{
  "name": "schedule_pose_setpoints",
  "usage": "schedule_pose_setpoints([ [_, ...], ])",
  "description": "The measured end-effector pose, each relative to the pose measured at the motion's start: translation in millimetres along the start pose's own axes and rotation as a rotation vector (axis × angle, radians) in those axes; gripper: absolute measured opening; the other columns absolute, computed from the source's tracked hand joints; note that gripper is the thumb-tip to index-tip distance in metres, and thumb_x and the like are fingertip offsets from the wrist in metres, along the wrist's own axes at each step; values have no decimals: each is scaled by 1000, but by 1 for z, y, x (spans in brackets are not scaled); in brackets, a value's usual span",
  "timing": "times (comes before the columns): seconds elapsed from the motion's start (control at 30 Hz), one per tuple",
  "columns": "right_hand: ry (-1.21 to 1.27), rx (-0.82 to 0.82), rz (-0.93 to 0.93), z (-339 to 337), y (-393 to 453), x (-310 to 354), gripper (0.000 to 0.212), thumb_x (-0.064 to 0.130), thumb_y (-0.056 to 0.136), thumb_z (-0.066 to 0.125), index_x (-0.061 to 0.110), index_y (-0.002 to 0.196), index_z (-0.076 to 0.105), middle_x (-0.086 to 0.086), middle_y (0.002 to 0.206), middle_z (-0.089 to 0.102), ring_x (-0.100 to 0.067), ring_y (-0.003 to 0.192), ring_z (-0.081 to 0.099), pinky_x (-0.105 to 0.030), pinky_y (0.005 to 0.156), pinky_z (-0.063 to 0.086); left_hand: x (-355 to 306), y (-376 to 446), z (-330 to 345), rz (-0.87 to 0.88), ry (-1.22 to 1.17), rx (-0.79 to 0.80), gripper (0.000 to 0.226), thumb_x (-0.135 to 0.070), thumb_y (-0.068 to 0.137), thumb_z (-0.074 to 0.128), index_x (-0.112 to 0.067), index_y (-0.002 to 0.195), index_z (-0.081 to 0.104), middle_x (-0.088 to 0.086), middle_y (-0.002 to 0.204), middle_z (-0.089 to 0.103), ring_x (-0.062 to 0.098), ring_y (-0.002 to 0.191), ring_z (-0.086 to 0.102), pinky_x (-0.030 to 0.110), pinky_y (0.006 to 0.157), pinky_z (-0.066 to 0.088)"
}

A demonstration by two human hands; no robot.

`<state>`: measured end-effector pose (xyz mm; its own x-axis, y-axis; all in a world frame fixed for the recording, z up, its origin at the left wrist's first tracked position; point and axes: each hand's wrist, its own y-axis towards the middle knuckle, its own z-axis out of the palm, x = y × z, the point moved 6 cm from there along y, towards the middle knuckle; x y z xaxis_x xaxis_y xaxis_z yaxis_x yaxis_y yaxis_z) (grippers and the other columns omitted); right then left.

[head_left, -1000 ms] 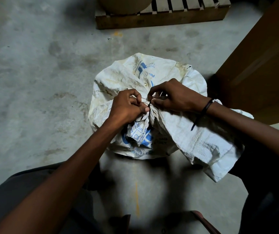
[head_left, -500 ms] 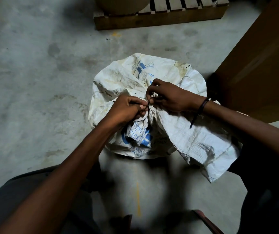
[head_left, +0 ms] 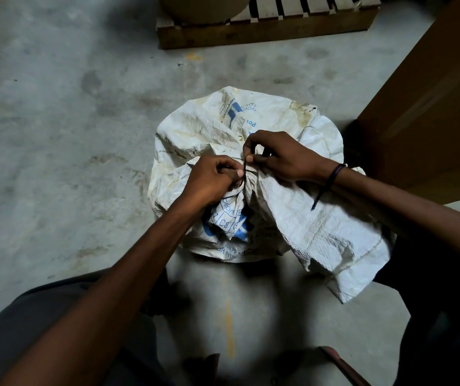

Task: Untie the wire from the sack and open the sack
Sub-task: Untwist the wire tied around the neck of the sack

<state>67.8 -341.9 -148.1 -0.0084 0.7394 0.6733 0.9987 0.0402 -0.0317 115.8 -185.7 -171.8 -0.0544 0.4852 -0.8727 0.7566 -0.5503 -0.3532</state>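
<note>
A white woven sack (head_left: pixel 203 135) with blue print stands on the concrete floor, its neck gathered at the middle. A thin dark wire (head_left: pixel 245 169) binds the gathered neck. My left hand (head_left: pixel 209 182) grips the bunched neck from the left, thumb against the wire. My right hand (head_left: pixel 279 157) sits just right of the knot and pinches a loose end of the wire between thumb and forefinger. The sack's loose top flap (head_left: pixel 326 238) hangs down to the right below my right forearm.
A wooden pallet (head_left: pixel 268 29) with a round tan object (head_left: pixel 203 8) on it lies at the back. A large brown box or panel (head_left: pixel 429 107) stands close on the right. Bare concrete floor (head_left: pixel 56 135) spreads to the left. My knees frame the bottom of the view.
My right hand has lifted a short end of the wire up from the knot. My left hand has kept its grip on the neck.
</note>
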Motion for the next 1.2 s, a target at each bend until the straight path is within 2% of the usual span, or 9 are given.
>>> schedule_pose_setpoints([
  [0.07, 20, -22, 17, 0, 1, -2, 5, 13, 99, 66, 8, 100, 68, 0, 99, 66, -5, 79, 52, -18, 74, 38, 1, 0, 2, -19, -32, 17, 22, -2, 95, 66, -17, 79, 71, 4, 67, 67, 13, 60, 60, 26, 68, 50],
  [0.13, 48, -40, 42, 0, 1, -4, 6, 14, 99, 67, 8, 100, 68, 1, 98, 66, 5, 76, 56, -13, 72, 37, 1, 0, 4, -32, -35, 41, 26, 1, 96, 63, -19, 80, 70, 2, 68, 65, 15, 65, 57, 28, 70, 48],
  [0.2, 57, -44, 60, 0, 2, -7, 7, 15, 100, 67, 7, 100, 68, 2, 97, 67, 15, 74, 56, -8, 69, 36, 2, 0, 6, -34, -6, 55, 28, 4, 94, 62, -20, 81, 70, -3, 67, 63, 10, 61, 55, 24, 67, 46],
  [0.37, 67, -57, 84, 1, 2, -7, 8, 15, 100, 66, 7, 99, 68, 0, 98, 69, 17, 72, 56, -5, 66, 34, 2, 1, 7, 17, 17, 42, 35, 15, 83, 66, -20, 78, 65, -4, 68, 56, -7, 46, 51, 9, 54, 43],
  [0.47, 95, -88, 119, -4, 2, -5, 8, 13, 101, 64, 6, 97, 67, 5, 87, 64, 18, 67, 56, -4, 63, 36, -1, 0, 7, 83, 50, -4, 27, 5, 84, 75, -18, 78, 63, -6, 68, 48, -5, 43, 42, 7, 55, 40],
  [0.63, 150, -125, 203, -4, -1, -10, 9, 9, 103, 60, 12, 95, 61, 18, 62, 63, 18, 57, 58, -5, 57, 42, -6, -2, 7, 124, 88, -30, 19, 6, 89, 70, -10, 84, 61, -4, 68, 46, -7, 44, 44, 6, 54, 39],
  [0.77, 250, -212, 311, -11, 2, -30, 21, 10, 104, 57, 21, 86, 62, 9, 80, 65, 14, 59, 55, -12, 70, 41, -5, 0, 8, 133, 143, 40, 23, 2, 88, 74, -17, 80, 62, -5, 68, 50, -4, 47, 43, 12, 56, 39],
  [1.07, 275, -179, 348, -4, 3, -27, 11, 11, 103, 59, 15, 93, 63, 10, 77, 63, 12, 57, 55, -6, 59, 39, -5, -1, 1, 120, 252, 16, 13, -22, 84, 83, -20, 83, 70, -7, 72, 62, 2, 59, 53, 21, 64, 47],
  [1.2, 251, -165, 358, -10, 4, -26, 9, 13, 100, 62, 16, 94, 68, 9, 81, 68, 3, 70, 60, -14, 71, 46, -12, -6, -4, 228, 353, 20, 11, -23, 91, 75, -16, 89, 67, -6, 75, 63, 3, 65, 55, 25, 64, 43],
])
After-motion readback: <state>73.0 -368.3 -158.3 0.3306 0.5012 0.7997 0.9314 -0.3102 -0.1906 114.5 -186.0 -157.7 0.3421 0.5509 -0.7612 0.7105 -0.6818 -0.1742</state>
